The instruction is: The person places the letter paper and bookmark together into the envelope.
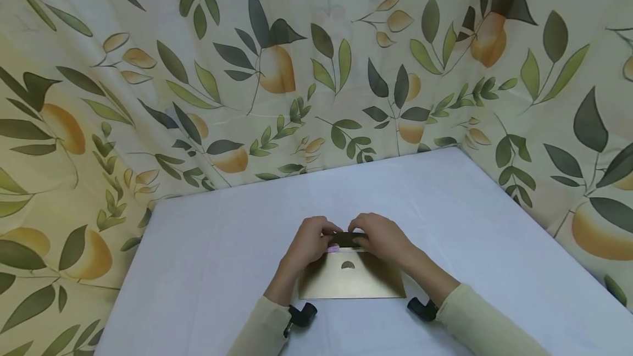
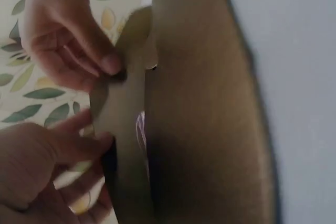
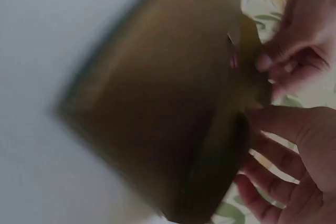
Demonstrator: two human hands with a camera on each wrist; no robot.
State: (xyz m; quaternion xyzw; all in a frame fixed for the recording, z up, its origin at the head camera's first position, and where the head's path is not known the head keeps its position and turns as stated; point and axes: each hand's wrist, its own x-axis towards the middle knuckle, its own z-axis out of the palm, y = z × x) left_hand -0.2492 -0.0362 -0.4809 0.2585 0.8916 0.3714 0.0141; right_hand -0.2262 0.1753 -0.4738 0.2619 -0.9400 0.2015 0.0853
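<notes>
A flat gold envelope (image 1: 353, 279) of stiff, shiny card lies on the white-covered table, with a half-moon cut-out in its front panel. Its flap (image 1: 347, 239) stands up along the far edge and looks darker. At the flap's left part, my left hand (image 1: 312, 239) pinches it between thumb and fingers. My right hand (image 1: 383, 237) grips the same flap on the right, thumb on the near side. Something pinkish purple (image 1: 333, 248) shows at the opening beside the left thumb; what it is cannot be told. Both wrist views show the flap (image 2: 123, 103) between the thumbs and fingers.
The table (image 1: 222, 257) is covered with a smooth white cloth. Behind it and at both sides hangs a curtain (image 1: 321, 70) printed with leaves and orange fruit. A black wrist camera (image 1: 303, 315) sits at the left cuff, another (image 1: 422, 309) at the right.
</notes>
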